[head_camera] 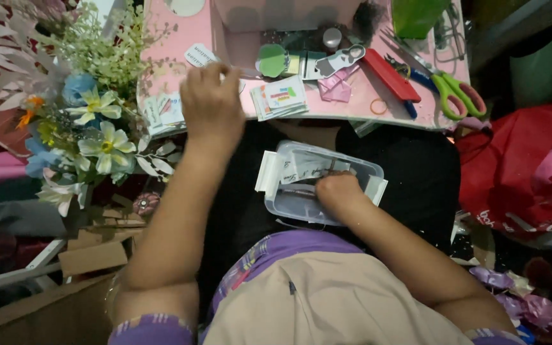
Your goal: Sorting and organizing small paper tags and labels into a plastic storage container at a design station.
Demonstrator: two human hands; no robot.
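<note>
Single view only, from a camera worn on the person's head. It faces steeply downward over the chest and lap, close enough that both forearms fill the lower frame. The small pink-topped table (180, 29) lies along the upper edge, farthest from the lens. No second view overlaps.

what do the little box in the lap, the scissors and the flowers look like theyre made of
Box: clear, glossy plastic, since its contents show through the walls; the right hand reaches into it. Scissors: shiny metal blades with green plastic handles lined in pink. Flowers: probably artificial, fabric or plastic, judging by the stiff, even petals, though that is not certain from here.
</note>
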